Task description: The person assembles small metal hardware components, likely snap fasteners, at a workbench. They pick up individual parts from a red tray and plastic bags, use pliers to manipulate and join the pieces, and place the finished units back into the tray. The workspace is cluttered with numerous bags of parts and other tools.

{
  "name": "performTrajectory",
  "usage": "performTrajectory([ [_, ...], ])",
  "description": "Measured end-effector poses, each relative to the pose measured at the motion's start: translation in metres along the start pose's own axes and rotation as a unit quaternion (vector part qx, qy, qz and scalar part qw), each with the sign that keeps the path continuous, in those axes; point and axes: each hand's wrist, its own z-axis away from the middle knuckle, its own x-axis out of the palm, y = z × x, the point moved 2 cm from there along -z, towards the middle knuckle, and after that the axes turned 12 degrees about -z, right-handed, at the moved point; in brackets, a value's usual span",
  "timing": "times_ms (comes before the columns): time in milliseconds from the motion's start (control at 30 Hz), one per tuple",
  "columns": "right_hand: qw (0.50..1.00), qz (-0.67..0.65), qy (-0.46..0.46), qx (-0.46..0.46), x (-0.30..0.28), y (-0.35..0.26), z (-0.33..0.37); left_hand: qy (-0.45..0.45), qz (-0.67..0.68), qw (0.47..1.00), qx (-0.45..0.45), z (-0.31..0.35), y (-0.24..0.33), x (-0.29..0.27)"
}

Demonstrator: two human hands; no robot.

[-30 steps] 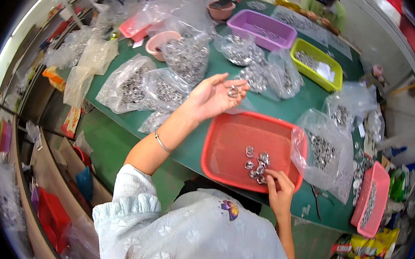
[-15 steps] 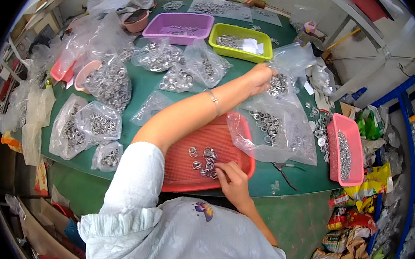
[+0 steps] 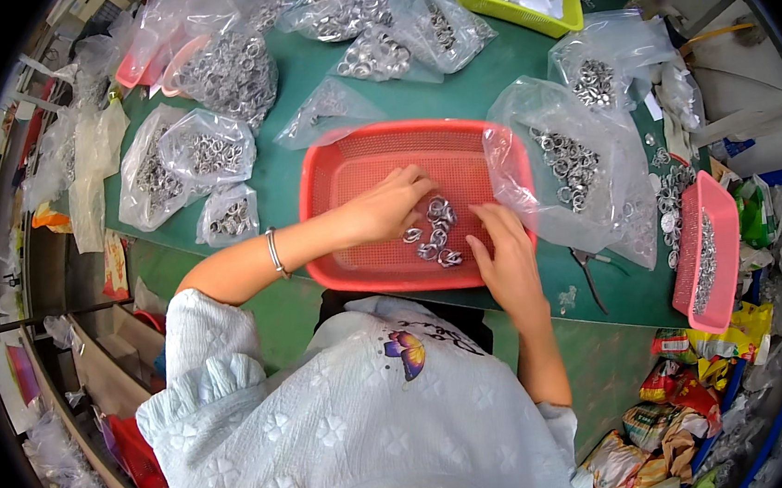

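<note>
Several silvery metal rings (image 3: 441,216) lie in a loose cluster on the mesh bottom of a red plastic basket (image 3: 307,191) in front of me. My left hand (image 3: 392,207) is over the middle of the basket, its fingers loosely bent and apart beside the rings; what lies beneath its palm is hidden. On the other side of the cluster is my right hand (image 3: 507,257), open, thumb and fingers spread, reaching over the basket's near right part. Against the basket's right rim rests a clear plastic bag (image 3: 622,168) with more rings inside.
Pliers (image 3: 589,278) and a pink basket (image 3: 727,252) of small metal parts are at the right. Clear bags of rings (image 3: 228,77) crowd the left and back. A yellow-green basket (image 3: 567,19) stands at the back, and a small bag (image 3: 329,115) lies behind the red basket.
My left hand has come back from the bag at the far right to above the red basket. My right hand has moved off the rings and its fingers have spread. The view has tilted down.
</note>
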Motion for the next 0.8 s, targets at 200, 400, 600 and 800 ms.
performTrajectory([
  [200,0.977,0.124,-0.17,0.027,0.022,0.013,-0.03,-0.118,-0.073,0.988,-0.075,0.019,-0.008,0.006],
  [400,0.99,0.128,-0.036,0.041,0.008,0.023,-0.03,-0.125,0.133,0.965,-0.187,0.013,-0.015,-0.011],
  [600,0.916,-0.333,0.01,0.224,0.001,0.023,-0.026,-0.07,0.408,0.875,-0.253,0.018,-0.025,-0.006],
  [800,0.825,-0.503,0.014,0.257,0.003,0.004,-0.015,0.023,0.325,0.933,-0.155,0.018,0.026,-0.023],
])
